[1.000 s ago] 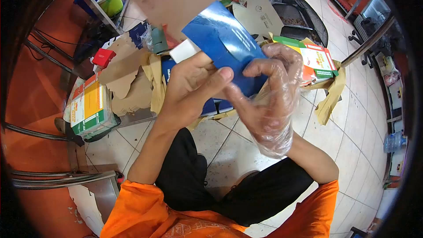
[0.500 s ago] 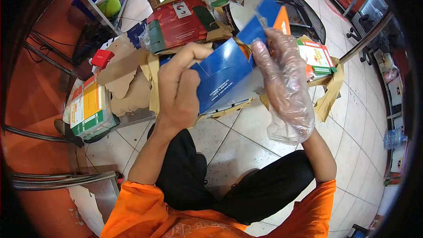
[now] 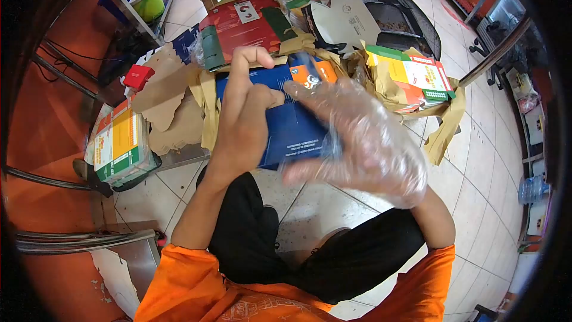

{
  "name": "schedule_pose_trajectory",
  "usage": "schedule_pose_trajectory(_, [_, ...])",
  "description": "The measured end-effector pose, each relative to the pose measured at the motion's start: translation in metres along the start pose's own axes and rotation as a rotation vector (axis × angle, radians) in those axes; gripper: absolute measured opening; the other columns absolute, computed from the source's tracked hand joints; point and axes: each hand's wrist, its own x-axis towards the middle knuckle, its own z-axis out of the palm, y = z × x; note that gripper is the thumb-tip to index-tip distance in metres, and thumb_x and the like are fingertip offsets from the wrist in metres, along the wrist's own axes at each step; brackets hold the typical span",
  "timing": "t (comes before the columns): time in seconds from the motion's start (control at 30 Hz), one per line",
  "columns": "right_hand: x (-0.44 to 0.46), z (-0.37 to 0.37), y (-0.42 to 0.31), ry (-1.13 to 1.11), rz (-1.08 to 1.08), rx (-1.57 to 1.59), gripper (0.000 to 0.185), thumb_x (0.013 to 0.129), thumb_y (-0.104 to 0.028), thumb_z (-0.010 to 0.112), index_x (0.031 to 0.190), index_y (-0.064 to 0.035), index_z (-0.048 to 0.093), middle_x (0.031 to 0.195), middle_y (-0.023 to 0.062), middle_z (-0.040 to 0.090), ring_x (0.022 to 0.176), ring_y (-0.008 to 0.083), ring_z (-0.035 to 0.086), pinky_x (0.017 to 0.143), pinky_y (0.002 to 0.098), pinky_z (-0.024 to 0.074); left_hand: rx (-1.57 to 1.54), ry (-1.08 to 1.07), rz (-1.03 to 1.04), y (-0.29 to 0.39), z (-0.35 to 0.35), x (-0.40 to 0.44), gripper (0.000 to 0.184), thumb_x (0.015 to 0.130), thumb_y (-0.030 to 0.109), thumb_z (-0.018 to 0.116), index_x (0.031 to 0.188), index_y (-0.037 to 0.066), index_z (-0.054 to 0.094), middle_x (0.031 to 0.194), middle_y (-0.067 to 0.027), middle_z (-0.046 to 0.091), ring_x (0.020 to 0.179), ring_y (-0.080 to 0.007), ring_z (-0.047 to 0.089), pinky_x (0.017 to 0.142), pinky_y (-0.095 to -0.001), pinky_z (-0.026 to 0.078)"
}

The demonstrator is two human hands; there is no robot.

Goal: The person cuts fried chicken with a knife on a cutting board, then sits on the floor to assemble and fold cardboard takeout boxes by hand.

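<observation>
A blue cardboard box (image 3: 296, 128) with small white print and an orange panel (image 3: 312, 75) is in front of me, above my knees. My bare left hand (image 3: 242, 122) grips its left side, with the index finger bent over the top. On the right, my right hand (image 3: 372, 140) wears a clear plastic glove. Its thumb and fingers are spread apart across the box's right part, and they are slightly blurred. Part of the box is hidden behind both hands.
Behind the box lie red and green flat cartons (image 3: 244, 27) and a white carton sheet (image 3: 344, 16). Printed cartons in brown paper (image 3: 411, 74) stand at right. A wrapped carton stack (image 3: 119, 146) and torn brown paper (image 3: 167, 98) are at left. A black chair (image 3: 411, 21) stands behind.
My right hand has come down and its fingers have spread across the box. The raised blue and orange flaps have folded down. My left hand stays on the left side.
</observation>
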Motion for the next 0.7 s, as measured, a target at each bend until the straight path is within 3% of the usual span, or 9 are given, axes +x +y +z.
schedule_pose_trajectory(0.1, [-0.006,0.007,-0.003,-0.030,-0.063,-0.249,0.082,0.074,-0.063,0.073,0.126,-0.0012,0.059,0.105,0.0180,0.065,0.102,0.0387,0.063,0.096,0.0451,0.0488,-0.732,-0.014,-0.600,0.012,-0.009,0.005,0.020,0.094,0.014,0.044,0.105,0.003,0.056,0.082,-0.0030,0.053,0.073,-0.0075,0.054,0.069,-0.0198,0.041])
schedule_pose_trajectory(0.13, [-0.005,-0.002,-0.003,-0.074,-0.050,-0.268,0.088,0.058,-0.050,0.089,0.127,-0.0055,0.058,0.113,0.0182,0.063,0.101,0.0372,0.061,0.090,0.0453,0.0496,-0.868,-0.030,-0.704,0.017,-0.012,0.010,0.022,0.097,0.019,0.045,0.100,0.003,0.060,0.071,0.0001,0.054,0.067,-0.0061,0.054,0.064,-0.0180,0.039])
schedule_pose_trajectory(0.2, [-0.002,-0.025,0.008,0.011,-0.008,-0.218,0.086,0.064,-0.058,0.083,0.126,-0.0039,0.058,0.107,0.0187,0.064,0.104,0.0358,0.062,0.093,0.0447,0.0494,-0.476,0.015,-0.547,-0.012,-0.023,0.004,0.046,0.102,0.039,0.045,0.104,-0.002,0.067,0.090,-0.0085,0.069,0.072,-0.0099,0.061,0.069,-0.0225,0.045])
schedule_pose_trajectory(0.3, [-0.012,-0.045,0.029,0.229,0.275,0.300,0.088,0.076,-0.068,0.072,0.126,0.0029,0.057,0.103,0.0198,0.066,0.106,0.0298,0.064,0.096,0.0427,0.0495,-0.635,-0.050,-0.615,-0.048,-0.047,-0.017,0.060,0.102,0.051,0.045,0.104,-0.004,0.068,0.098,-0.0114,0.072,0.085,-0.0143,0.065,0.076,-0.0275,0.049])
schedule_pose_trajectory(0.37, [-0.015,-0.054,0.035,0.246,0.498,0.423,0.091,0.081,-0.072,0.063,0.128,0.0065,0.055,0.108,0.0218,0.065,0.110,0.0298,0.062,0.100,0.0410,0.0464,-1.188,-0.039,-0.498,-0.064,-0.055,-0.029,0.071,0.098,0.059,0.046,0.117,-0.008,0.063,0.112,-0.0155,0.068,0.105,-0.0180,0.064,0.087,-0.0314,0.051])
schedule_pose_trajectory(0.4, [-0.016,-0.056,0.040,0.252,0.569,0.466,0.093,0.083,-0.073,0.060,0.128,0.0078,0.055,0.109,0.0225,0.065,0.111,0.0298,0.061,0.102,0.0404,0.0453,-1.375,0.070,-0.455,-0.038,-0.046,-0.019,0.078,0.094,0.059,0.057,0.136,-0.007,0.048,0.128,-0.0182,0.060,0.120,-0.0209,0.058,0.097,-0.0338,0.049])
schedule_pose_trajectory(0.5, [-0.014,-0.040,0.058,0.450,0.748,0.668,0.078,0.090,-0.062,0.061,0.133,0.0028,0.053,0.117,0.0167,0.062,0.112,0.0185,0.061,0.098,0.0309,0.0476,-1.496,-0.074,-0.163,-0.008,-0.022,0.003,0.082,0.092,0.047,0.067,0.147,-0.003,0.033,0.138,-0.0177,0.052,0.128,-0.0238,0.053,0.102,-0.0335,0.047])
schedule_pose_trajectory(0.57, [-0.005,-0.032,0.054,0.417,0.885,0.677,0.075,0.095,-0.060,0.055,0.131,0.0058,0.054,0.119,0.0167,0.062,0.112,0.0162,0.059,0.098,0.0299,0.0464,-1.131,0.262,-0.463,0.035,-0.013,0.010,0.076,0.091,0.032,0.072,0.148,-0.001,0.033,0.134,-0.0153,0.055,0.120,-0.0208,0.057,0.100,-0.0314,0.048])
schedule_pose_trajectory(0.7, [0.000,-0.012,0.029,0.629,0.223,-0.157,0.049,0.090,-0.041,0.070,0.120,-0.0027,0.066,0.118,0.0232,0.062,0.108,0.0349,0.063,0.089,0.0431,0.0522,-0.964,0.369,-0.535,0.031,-0.005,0.016,0.068,0.093,0.024,0.070,0.146,-0.002,0.036,0.128,-0.0125,0.057,0.110,-0.0158,0.059,0.096,-0.0287,0.048])
